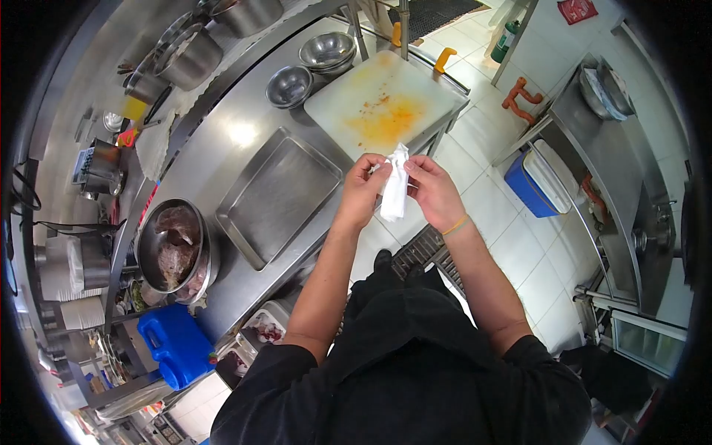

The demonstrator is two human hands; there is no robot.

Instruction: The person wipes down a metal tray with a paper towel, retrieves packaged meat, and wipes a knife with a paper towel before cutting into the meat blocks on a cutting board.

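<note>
Left hand (361, 193), right hand (436, 196): both pinching white cloth (396, 187) | stained cutting board (382, 102): beyond hands | metal tray (279, 199): left of hands

Your left hand (361, 191) and right hand (436, 194) cover parts of the white sheet (396, 189) between them, and you can't tell whether it is cloth or paper. Some of your right fingertips are lost behind it. Your black clothing (415, 341) hides most of your legs, leaving one dark shoe (383, 260) partly in view. The lower steel bowl (213, 270) is largely hidden beneath the one holding the meat (176, 265), whose cut you can't make out. The top edge cuts off a steel pot (250, 15) and the black floor mat (439, 15). Lettering on the red packet (577, 10) is too small to read.
</note>
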